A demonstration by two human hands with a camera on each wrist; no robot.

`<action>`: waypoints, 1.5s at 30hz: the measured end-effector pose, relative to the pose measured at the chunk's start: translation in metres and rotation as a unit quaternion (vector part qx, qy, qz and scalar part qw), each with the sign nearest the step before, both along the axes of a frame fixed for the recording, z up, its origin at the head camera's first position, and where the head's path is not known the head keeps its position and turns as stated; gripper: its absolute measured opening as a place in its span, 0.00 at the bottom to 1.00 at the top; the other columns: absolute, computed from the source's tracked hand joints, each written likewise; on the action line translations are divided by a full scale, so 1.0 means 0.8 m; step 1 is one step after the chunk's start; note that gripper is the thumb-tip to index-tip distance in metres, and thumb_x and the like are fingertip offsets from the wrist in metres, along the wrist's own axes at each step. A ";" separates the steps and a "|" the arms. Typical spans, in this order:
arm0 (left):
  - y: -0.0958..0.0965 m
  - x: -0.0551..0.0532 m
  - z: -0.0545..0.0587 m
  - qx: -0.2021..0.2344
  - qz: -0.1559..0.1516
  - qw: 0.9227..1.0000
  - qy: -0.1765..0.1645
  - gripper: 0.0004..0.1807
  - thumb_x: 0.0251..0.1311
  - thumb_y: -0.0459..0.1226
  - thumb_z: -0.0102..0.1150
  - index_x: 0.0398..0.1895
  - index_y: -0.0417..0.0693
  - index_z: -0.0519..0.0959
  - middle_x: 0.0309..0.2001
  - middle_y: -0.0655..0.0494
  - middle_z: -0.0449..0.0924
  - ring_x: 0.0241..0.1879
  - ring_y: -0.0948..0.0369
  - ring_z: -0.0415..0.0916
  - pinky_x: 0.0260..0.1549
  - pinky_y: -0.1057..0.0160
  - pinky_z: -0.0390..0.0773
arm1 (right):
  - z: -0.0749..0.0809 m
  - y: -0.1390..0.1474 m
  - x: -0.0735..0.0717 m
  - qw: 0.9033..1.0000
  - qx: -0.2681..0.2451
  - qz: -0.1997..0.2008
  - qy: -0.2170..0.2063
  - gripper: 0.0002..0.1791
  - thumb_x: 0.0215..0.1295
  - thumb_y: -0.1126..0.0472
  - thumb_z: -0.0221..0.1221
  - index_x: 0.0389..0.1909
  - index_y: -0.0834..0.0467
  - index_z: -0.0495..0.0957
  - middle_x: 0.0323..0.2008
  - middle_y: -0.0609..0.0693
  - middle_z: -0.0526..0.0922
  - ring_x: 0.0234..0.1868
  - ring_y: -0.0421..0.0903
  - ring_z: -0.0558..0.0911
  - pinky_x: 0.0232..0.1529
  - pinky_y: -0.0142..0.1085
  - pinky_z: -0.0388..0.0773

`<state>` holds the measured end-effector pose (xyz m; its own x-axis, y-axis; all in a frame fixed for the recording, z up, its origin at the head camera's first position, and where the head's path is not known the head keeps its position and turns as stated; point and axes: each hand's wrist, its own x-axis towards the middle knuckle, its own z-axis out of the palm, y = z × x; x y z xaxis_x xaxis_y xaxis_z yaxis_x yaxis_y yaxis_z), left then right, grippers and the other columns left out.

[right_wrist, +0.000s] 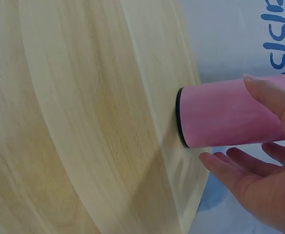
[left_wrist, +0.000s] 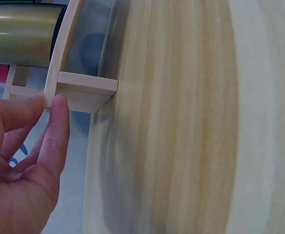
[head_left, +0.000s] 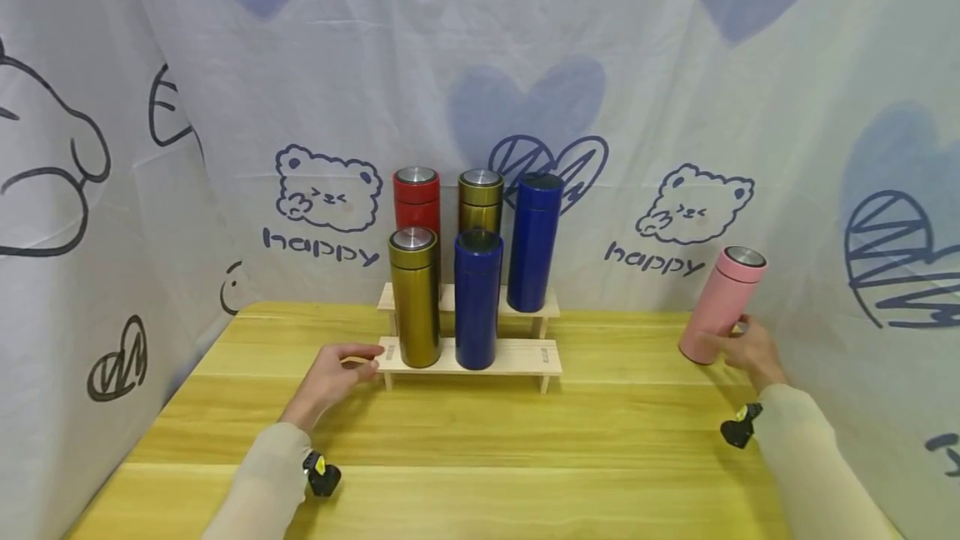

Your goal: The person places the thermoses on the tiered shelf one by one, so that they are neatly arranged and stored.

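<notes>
My left hand pinches the left end of the lower step of a small wooden rack, thumb and forefinger on its board in the left wrist view. A gold thermos and a blue thermos stand on that step. Behind them, a red thermos, another gold thermos and a taller-looking blue thermos occupy the upper step. At the right, a pink thermos stands on the table. My right hand is around its lower part, thumb against it, the other fingers spread, with a gap showing beside the forefinger.
The yellow wood-grain table ends at a white printed cloth hanging behind it and along both sides. The pink thermos is close to the right-hand cloth.
</notes>
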<state>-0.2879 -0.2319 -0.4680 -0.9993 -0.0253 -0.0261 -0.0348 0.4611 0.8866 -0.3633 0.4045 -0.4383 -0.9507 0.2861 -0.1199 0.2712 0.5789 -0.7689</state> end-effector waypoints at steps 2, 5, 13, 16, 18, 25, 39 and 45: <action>0.000 0.000 0.001 0.001 0.000 1.000 -0.001 0.18 0.70 0.32 0.61 0.61 0.41 0.82 0.67 0.38 0.78 0.47 0.57 0.86 0.51 0.59 0.84 | -0.002 -0.002 -0.002 1.000 0.001 -0.001 0.011 0.54 0.68 0.49 0.65 0.78 0.74 0.44 0.72 0.77 0.60 0.65 0.71 0.68 0.66 0.61 0.75; 0.000 0.000 0.002 0.000 0.001 1.000 -0.002 0.18 0.70 0.31 0.60 0.61 0.41 0.82 0.67 0.38 0.77 0.46 0.57 0.86 0.51 0.60 0.84 | -0.003 -0.006 -0.002 1.000 -0.002 -0.003 0.027 0.53 0.68 0.49 0.65 0.78 0.74 0.45 0.72 0.76 0.60 0.63 0.70 0.69 0.66 0.60 0.75; 0.001 0.000 0.002 0.000 -0.002 1.000 0.002 0.17 0.70 0.30 0.60 0.61 0.40 0.82 0.67 0.38 0.77 0.46 0.57 0.86 0.51 0.60 0.84 | -0.007 -0.005 -0.006 0.998 -0.037 -0.013 0.047 0.55 0.67 0.52 0.65 0.79 0.71 0.40 0.73 0.76 0.58 0.68 0.70 0.65 0.72 0.65 0.66; 0.000 -0.002 0.000 0.006 -0.002 1.000 0.006 0.17 0.70 0.30 0.60 0.60 0.39 0.83 0.67 0.37 0.77 0.45 0.58 0.86 0.49 0.62 0.84 | -0.007 -0.006 -0.008 0.998 -0.042 -0.022 0.049 0.53 0.68 0.55 0.65 0.79 0.70 0.41 0.73 0.75 0.59 0.67 0.70 0.66 0.72 0.64 0.66; 0.000 -0.004 -0.001 0.011 -0.003 1.000 0.011 0.17 0.69 0.29 0.60 0.60 0.38 0.83 0.66 0.37 0.78 0.44 0.59 0.86 0.47 0.65 0.84 | -0.007 -0.007 -0.010 0.998 -0.038 -0.029 0.049 0.52 0.68 0.56 0.65 0.79 0.70 0.42 0.72 0.75 0.59 0.66 0.70 0.67 0.71 0.64 0.68; -0.001 -0.006 -0.004 0.023 -0.009 1.000 0.019 0.17 0.68 0.28 0.60 0.59 0.35 0.82 0.66 0.35 0.77 0.44 0.59 0.87 0.45 0.66 0.86 | -0.005 -0.007 -0.007 0.998 -0.021 -0.018 0.054 0.49 0.70 0.55 0.65 0.76 0.73 0.45 0.69 0.75 0.61 0.61 0.69 0.67 0.68 0.63 0.71; 0.000 -0.003 0.001 0.014 -0.006 1.000 0.016 0.17 0.70 0.29 0.60 0.60 0.37 0.82 0.66 0.36 0.78 0.45 0.58 0.87 0.47 0.63 0.86 | 0.034 -0.012 0.008 0.996 -0.010 0.073 0.056 0.52 0.68 0.52 0.67 0.76 0.75 0.46 0.67 0.78 0.64 0.62 0.72 0.72 0.55 0.57 0.84; 0.000 -0.002 -0.001 0.012 -0.007 1.000 0.017 0.17 0.70 0.29 0.60 0.60 0.37 0.82 0.65 0.36 0.79 0.46 0.55 0.87 0.47 0.63 0.85 | 0.051 -0.031 0.013 0.992 -0.010 0.112 0.048 0.53 0.68 0.49 0.68 0.76 0.74 0.47 0.67 0.76 0.65 0.62 0.70 0.74 0.56 0.56 0.84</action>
